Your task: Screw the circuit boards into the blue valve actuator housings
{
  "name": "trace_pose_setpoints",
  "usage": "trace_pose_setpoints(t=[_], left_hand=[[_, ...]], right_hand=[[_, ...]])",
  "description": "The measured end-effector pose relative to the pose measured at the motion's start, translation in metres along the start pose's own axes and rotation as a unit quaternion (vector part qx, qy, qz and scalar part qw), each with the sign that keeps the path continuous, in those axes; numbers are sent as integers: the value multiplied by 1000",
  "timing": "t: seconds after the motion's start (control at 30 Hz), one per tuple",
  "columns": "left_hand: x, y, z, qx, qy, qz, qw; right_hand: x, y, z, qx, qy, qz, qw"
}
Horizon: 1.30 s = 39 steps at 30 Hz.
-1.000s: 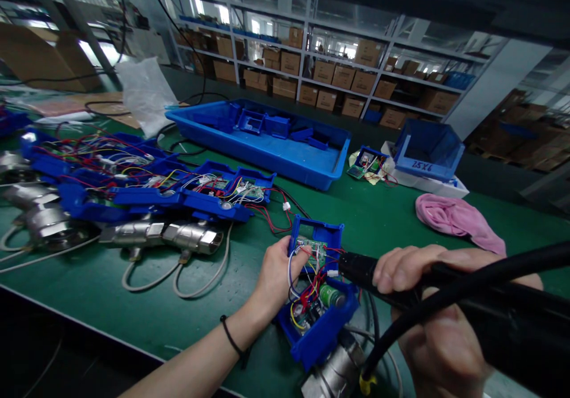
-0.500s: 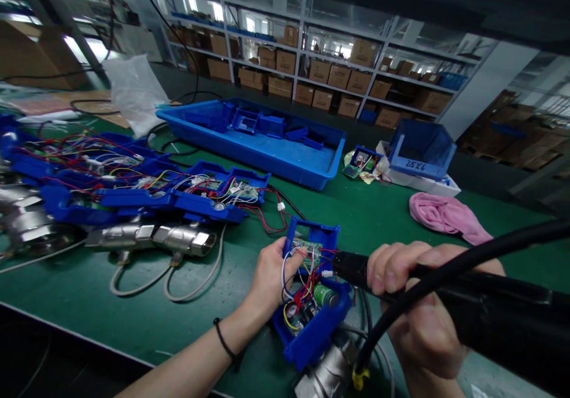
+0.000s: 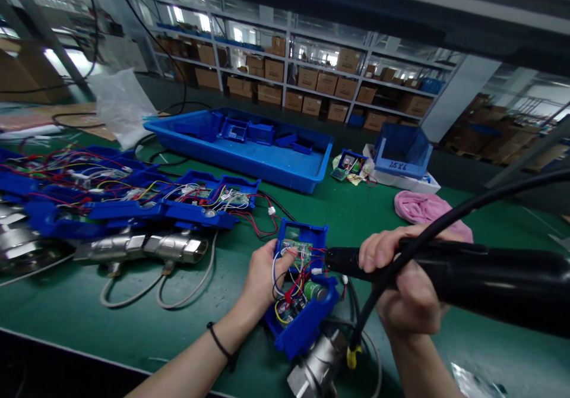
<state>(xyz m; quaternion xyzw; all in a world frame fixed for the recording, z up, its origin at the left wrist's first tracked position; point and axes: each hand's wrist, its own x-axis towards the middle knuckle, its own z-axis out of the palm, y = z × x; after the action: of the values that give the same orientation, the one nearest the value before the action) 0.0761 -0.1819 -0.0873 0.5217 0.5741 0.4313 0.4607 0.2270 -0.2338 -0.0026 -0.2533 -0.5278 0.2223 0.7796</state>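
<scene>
Frame (image 3: 321, 231) and black tool (image 3: 503, 280), tip to right edge

Left grip (image 3: 262, 274): bare hand closed on the left side of the blue frame, thumb over the left part of the circuit board (image 3: 304, 246), fingers mostly hidden. Right grip (image 3: 413, 296): wrapped round the black tool just behind its narrow end, fingers curled over the top.

Key relation: frame lies left of the right grip, nearly level with it. Tool's long axis runs roughly left to right, thick right end slightly nearer. Tip points left at the frame's right edge; cannot tell whether it touches. Left grip is the nearer of the two, being on the frame; right grip is apart from it by the tool's narrow end.

Frame sits about mid-width over the green worktop (image 3: 231, 318). Coloured wires (image 3: 288, 296) run from it to a tilted blue housing (image 3: 303, 334) just nearer, green cylinder (image 3: 316, 291) inside. Metal fitting (image 3: 317, 365) nearer again. Black cable (image 3: 490, 198) crosses in front of the right grip, down to a yellow tag (image 3: 351, 357).

Around: wired blue housings (image 3: 129, 209) to the left, blue tray (image 3: 285, 169) far, pink cloth (image 3: 421, 207) beyond the right grip.
</scene>
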Motion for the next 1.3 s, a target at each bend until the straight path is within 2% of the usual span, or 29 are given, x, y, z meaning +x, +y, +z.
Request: trace_pose_setpoints(t=[0.13,0.3,0.43,0.53,0.6,0.73,0.83,0.93,1.13,1.3], left_hand=[[3,-2,-2,23,-13,-1,1000],[3,-1,-2,68,15,16,997],[5,-7,-1,39,-8,64,997],[6,-11,-2,29,-20,85,996],[5,-8,-4,7,-26,65,998],[-1,4,-10,-121,-56,-19,991],[-4,9,-13,-176,-31,-44,983],[-4,9,-15,-203,13,-26,979],[-4,8,-15,-240,18,18,970],[-2,1,-14,-201,27,76,976]], right_hand=[[13,-29,-17,-26,91,-11,995],[23,-59,-63,-151,166,-54,973],[21,-56,-96,-219,188,-97,952],[18,-47,-109,-239,197,-106,945],[15,-44,-113,-254,207,-105,939],[11,-48,-120,-271,228,-73,932],[8,-54,-125,-288,233,-61,927],[6,-57,-126,-304,237,-67,920],[8,-50,-126,-293,253,-110,915],[10,-42,-126,-288,260,-121,914]])
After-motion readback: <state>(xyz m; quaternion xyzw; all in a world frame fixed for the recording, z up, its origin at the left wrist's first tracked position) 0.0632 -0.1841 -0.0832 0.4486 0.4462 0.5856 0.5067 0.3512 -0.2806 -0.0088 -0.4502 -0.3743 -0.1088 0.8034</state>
